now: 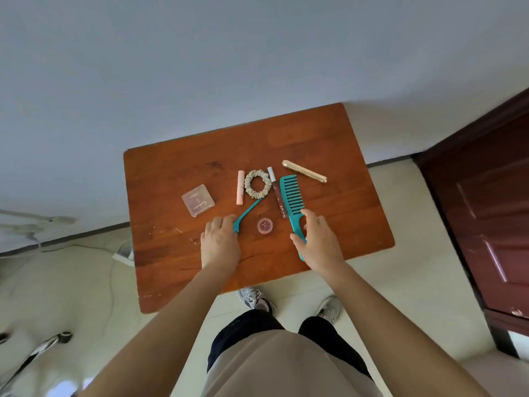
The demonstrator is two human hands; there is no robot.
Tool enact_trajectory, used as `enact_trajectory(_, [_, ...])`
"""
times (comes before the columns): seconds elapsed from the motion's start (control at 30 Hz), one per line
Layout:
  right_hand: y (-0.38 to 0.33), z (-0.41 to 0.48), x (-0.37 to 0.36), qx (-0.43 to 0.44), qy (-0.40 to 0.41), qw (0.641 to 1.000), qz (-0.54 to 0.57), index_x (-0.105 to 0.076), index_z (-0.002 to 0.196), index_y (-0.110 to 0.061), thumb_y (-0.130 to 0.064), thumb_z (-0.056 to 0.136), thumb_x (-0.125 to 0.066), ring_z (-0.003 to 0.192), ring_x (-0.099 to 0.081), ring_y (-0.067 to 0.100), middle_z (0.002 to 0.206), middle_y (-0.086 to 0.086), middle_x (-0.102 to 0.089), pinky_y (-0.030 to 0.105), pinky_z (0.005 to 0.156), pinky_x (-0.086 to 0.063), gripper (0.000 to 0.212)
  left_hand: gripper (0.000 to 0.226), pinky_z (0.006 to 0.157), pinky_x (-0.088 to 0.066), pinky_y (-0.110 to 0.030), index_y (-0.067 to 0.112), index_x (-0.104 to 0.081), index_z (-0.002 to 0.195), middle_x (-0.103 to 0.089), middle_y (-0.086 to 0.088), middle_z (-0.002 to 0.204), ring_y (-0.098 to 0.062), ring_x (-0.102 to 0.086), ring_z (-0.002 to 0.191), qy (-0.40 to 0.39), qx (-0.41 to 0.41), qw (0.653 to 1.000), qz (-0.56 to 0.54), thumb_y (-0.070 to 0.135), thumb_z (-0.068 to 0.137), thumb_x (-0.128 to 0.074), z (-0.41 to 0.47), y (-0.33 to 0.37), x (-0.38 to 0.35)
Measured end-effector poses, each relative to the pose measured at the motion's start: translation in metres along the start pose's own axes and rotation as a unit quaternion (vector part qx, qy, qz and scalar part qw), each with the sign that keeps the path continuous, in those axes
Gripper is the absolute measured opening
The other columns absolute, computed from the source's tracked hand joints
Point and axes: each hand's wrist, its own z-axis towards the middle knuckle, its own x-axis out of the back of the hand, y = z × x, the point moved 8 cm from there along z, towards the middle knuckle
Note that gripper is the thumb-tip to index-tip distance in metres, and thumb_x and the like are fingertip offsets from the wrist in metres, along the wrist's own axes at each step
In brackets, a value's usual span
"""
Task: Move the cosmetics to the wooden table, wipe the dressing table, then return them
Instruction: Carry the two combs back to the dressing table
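Observation:
The cosmetics lie on the wooden table [177,270]. My right hand [317,239] is closed around the handle of a teal wide-tooth comb [292,197]. My left hand [220,240] rests on the brush end of a thin teal brush [249,209], fingertips touching it. Between the hands sits a small round pink jar [264,225]. Further back lie a square clear compact [198,200], a pink tube [240,187], a beige scrunchie [257,183], a brown lip gloss [277,193] and a gold tube [304,171].
The table stands against a pale wall [200,67]. A dark red door [486,210] is at the right. Cables and a power strip [123,257] lie on the tiled floor at the left. My shoes [254,299] are at the table's near edge.

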Motion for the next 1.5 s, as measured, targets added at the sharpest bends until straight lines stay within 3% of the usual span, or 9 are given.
enact_trajectory(0.23, [0.009, 0.001, 0.003, -0.019, -0.020, 0.999, 0.027, -0.042, 0.139, -0.016, -0.039, 0.085, -0.067, 0.106, -0.059, 0.017, 0.118, 0.001, -0.059, 0.029, 0.085, -0.053, 0.064, 0.033, 0.086, -0.051, -0.044, 0.015, -0.063, 0.122, -0.055, -0.005, 0.107, -0.025, -0.051, 0.103, -0.006, -0.008, 1.000, -0.012, 0.006, 0.092, -0.054, -0.009, 0.007, 0.004])
enact_trajectory(0.43, [0.011, -0.002, 0.048, 0.046, 0.033, 0.997, 0.047, -0.057, 0.119, -0.015, -0.034, 0.096, -0.058, 0.089, -0.054, 0.008, 0.108, 0.000, -0.059, 0.009, 0.063, -0.042, 0.029, 0.024, 0.065, -0.052, -0.040, 0.009, -0.069, 0.113, -0.057, -0.004, 0.097, -0.024, -0.053, 0.087, 0.141, -0.048, 0.987, -0.068, 0.006, 0.090, -0.062, -0.031, 0.046, 0.064])
enact_trajectory(0.57, [0.011, -0.007, 0.120, 0.082, 0.103, 0.985, 0.107, -0.055, 0.116, -0.022, -0.036, 0.098, -0.055, 0.084, -0.057, 0.006, 0.103, -0.010, -0.055, 0.007, 0.060, -0.042, 0.023, 0.019, 0.062, -0.047, -0.025, 0.012, -0.074, 0.109, -0.065, 0.001, 0.099, -0.019, -0.059, 0.083, 0.226, -0.114, 0.960, -0.116, 0.015, 0.092, -0.066, -0.039, 0.109, 0.119])
enact_trajectory(0.77, [0.038, -0.032, 0.278, 0.135, 0.259, 0.941, 0.172, -0.051, 0.102, -0.029, -0.032, 0.098, -0.049, 0.082, -0.054, -0.001, 0.093, -0.015, -0.050, 0.007, 0.060, -0.044, 0.005, 0.023, 0.060, -0.039, -0.023, 0.023, -0.072, 0.116, -0.049, 0.005, 0.082, -0.015, -0.050, 0.073, 0.301, -0.225, 0.901, -0.216, 0.026, 0.096, -0.062, -0.062, 0.254, 0.195])
enact_trajectory(0.9, [0.084, -0.078, 0.373, 0.117, 0.382, 0.891, 0.215, -0.056, 0.102, -0.031, -0.023, 0.094, -0.052, 0.077, -0.054, 0.002, 0.086, -0.017, -0.050, 0.007, 0.063, -0.039, 0.012, 0.025, 0.063, -0.047, -0.029, 0.020, -0.070, 0.119, -0.058, -0.002, 0.077, -0.018, -0.055, 0.065, 0.303, -0.363, 0.837, -0.277, 0.019, 0.099, -0.056, -0.097, 0.352, 0.228])
enact_trajectory(1.1, [0.178, -0.178, 0.432, -0.010, 0.535, 0.819, 0.207, -0.064, 0.106, -0.022, -0.019, 0.091, -0.059, 0.073, -0.054, 0.004, 0.085, -0.008, -0.056, 0.012, 0.068, -0.038, 0.017, 0.032, 0.073, -0.046, -0.007, 0.013, -0.066, 0.119, -0.066, -0.004, 0.111, -0.011, -0.061, 0.091, 0.181, -0.556, 0.755, -0.298, -0.002, 0.091, -0.060, -0.154, 0.469, 0.206])
enact_trajectory(1.23, [0.243, -0.270, 0.414, -0.137, 0.592, 0.777, 0.166, -0.064, 0.108, -0.020, -0.021, 0.091, -0.060, 0.072, -0.055, 0.006, 0.090, -0.006, -0.058, 0.013, 0.065, -0.037, 0.018, 0.031, 0.069, -0.043, -0.006, 0.034, -0.063, 0.108, -0.062, 0.009, 0.107, 0.002, -0.057, 0.087, 0.021, -0.587, 0.728, -0.354, 0.006, 0.095, -0.060, -0.196, 0.531, 0.146])
enact_trajectory(1.37, [0.290, -0.377, 0.372, -0.258, 0.628, 0.718, 0.154, -0.063, 0.107, -0.022, -0.024, 0.092, -0.060, 0.072, -0.059, 0.004, 0.089, -0.007, -0.061, 0.010, 0.062, -0.041, 0.015, 0.024, 0.066, -0.042, -0.007, 0.028, -0.066, 0.107, -0.062, 0.011, 0.100, 0.004, -0.058, 0.075, -0.096, -0.620, 0.690, -0.361, 0.008, 0.096, -0.058, -0.271, 0.565, 0.081])
enact_trajectory(1.5, [0.318, -0.484, 0.336, -0.327, 0.658, 0.655, 0.175, -0.065, 0.105, -0.024, -0.031, 0.090, -0.057, 0.074, -0.061, 0.013, 0.088, -0.004, -0.064, 0.035, 0.069, -0.052, 0.018, 0.017, 0.076, -0.044, -0.009, 0.019, -0.069, 0.109, -0.068, 0.010, 0.098, -0.001, -0.062, 0.085, -0.111, -0.690, 0.642, -0.314, 0.022, 0.097, -0.058, -0.373, 0.578, 0.038])
